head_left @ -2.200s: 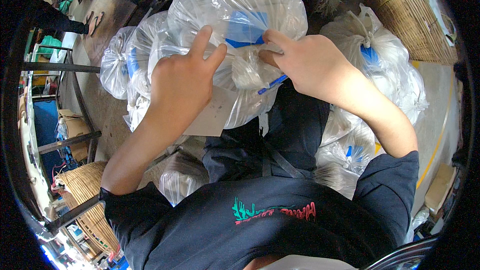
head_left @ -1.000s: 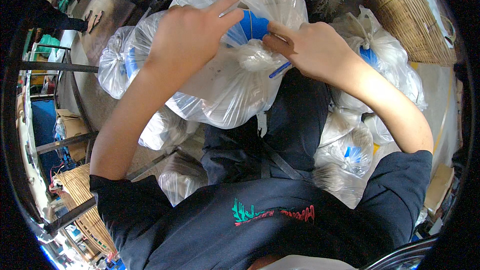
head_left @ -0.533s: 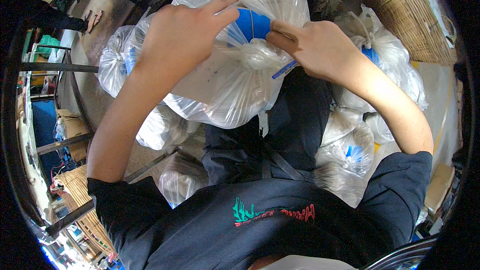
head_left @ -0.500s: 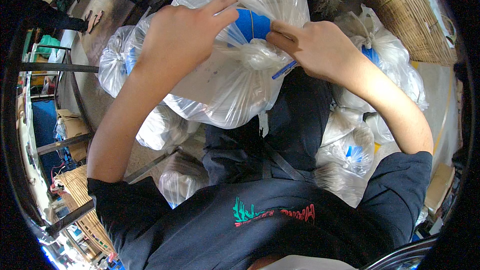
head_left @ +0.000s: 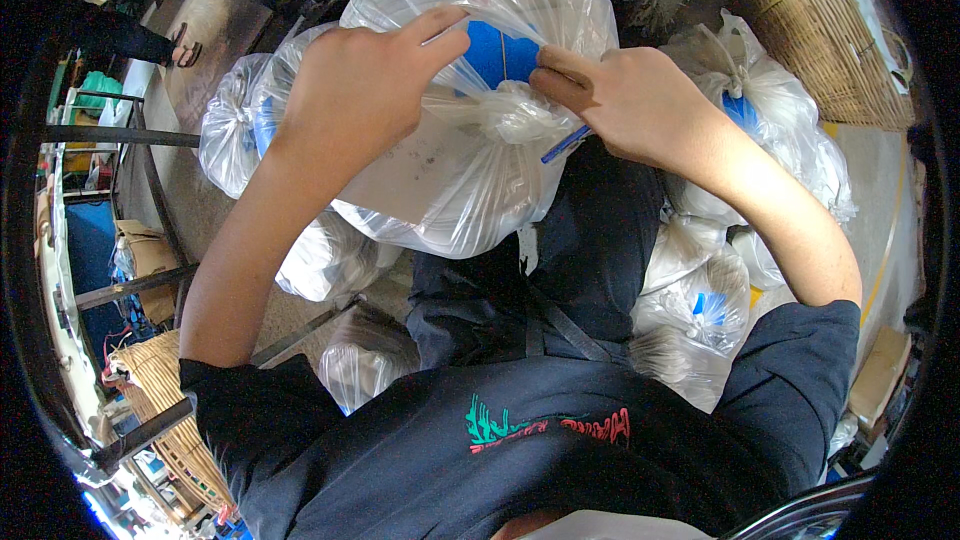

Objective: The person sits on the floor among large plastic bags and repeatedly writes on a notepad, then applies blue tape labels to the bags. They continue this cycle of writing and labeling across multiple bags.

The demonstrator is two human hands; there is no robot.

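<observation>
A large clear plastic bag (head_left: 450, 205) lies over my thighs, gathered into a bunched knot (head_left: 515, 112) near its middle. Through a gap above the knot shows a smooth blue surface (head_left: 490, 52) with a thin tan band or string across it. My left hand (head_left: 365, 80) is closed at the gap's left side, fingers pinching the plastic. At the right side, my right hand (head_left: 635, 95) pinches the bag, its fingertips partly hidden. A slim blue pen-like stick (head_left: 565, 144) pokes out below my right hand; how it is held is hidden.
Filled clear bags (head_left: 760, 130) stand to the right, with more bags (head_left: 235, 125) on the left and between my legs. A woven basket (head_left: 835, 40) is at the far right, another (head_left: 165, 390) at the lower left. Metal bars (head_left: 120, 135) cross the left side.
Both hands stay at the gap in the bag, with only a slight shift of the arms. At the upper left, another person's sandalled foot has moved a little.
</observation>
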